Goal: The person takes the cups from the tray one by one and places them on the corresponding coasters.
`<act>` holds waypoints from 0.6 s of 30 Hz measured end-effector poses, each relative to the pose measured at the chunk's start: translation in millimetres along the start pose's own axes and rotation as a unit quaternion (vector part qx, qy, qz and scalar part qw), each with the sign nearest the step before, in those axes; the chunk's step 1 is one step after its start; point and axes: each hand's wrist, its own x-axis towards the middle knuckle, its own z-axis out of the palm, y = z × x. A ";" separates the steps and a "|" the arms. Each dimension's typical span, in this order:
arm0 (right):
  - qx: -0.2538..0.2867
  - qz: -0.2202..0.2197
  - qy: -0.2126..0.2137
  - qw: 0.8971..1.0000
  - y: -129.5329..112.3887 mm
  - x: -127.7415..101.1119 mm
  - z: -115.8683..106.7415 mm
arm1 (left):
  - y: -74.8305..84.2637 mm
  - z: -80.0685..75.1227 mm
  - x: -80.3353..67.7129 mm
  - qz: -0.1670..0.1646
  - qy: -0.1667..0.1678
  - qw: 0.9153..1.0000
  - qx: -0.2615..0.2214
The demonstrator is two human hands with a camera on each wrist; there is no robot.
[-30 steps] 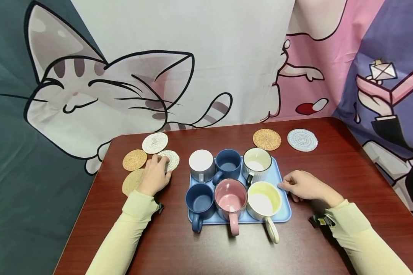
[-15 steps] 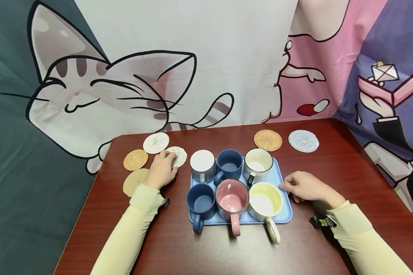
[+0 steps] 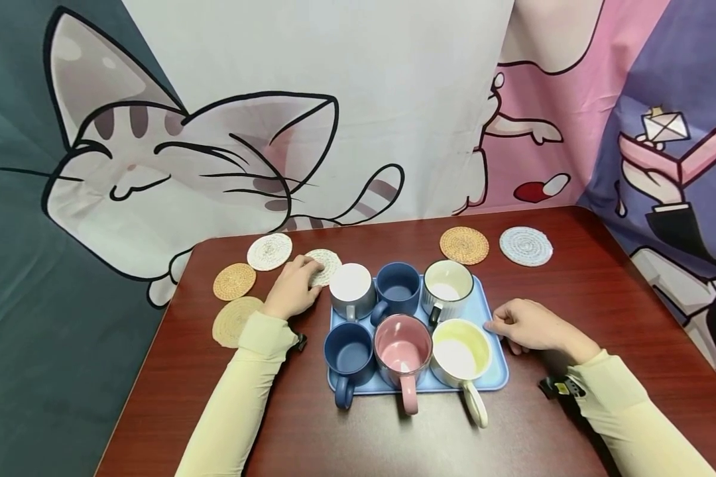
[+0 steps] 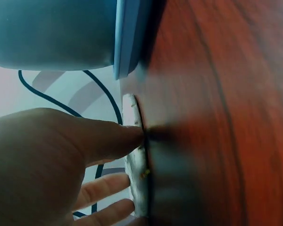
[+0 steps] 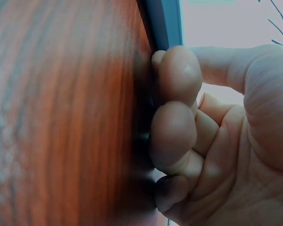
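Slid right beside the tray [image 3: 494,371], white coaster [image 3: 327,264] under flat left hand [image 3: 292,291]; right hand [image 3: 528,324] curled, empty.

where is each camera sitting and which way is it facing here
Head: worn on the head, looking forward and down at the table; both sleeved arms, left hand and right hand show.
Left wrist: low at the tabletop, looking along the left hand's fingers to the white coaster and blue tray.
Right wrist: low by the table, facing the right hand's curled fingers at the tray's edge.
Shared: the tray shows in all three views; the coaster under the left hand in head and left wrist views.
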 end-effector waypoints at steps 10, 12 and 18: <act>-0.005 -0.005 0.003 1.000 2.2 0.1 -0.8 | 6.4 6.3 13.8 0.072 -0.027 0.995 -0.064; -0.005 -0.006 0.003 1.000 2.0 0.2 -1.2 | 6.0 8.8 15.2 0.082 -0.031 0.993 -0.078; -0.004 -0.006 0.002 1.000 2.2 0.9 0.0 | 6.4 14.2 15.1 0.087 -0.056 0.991 -0.086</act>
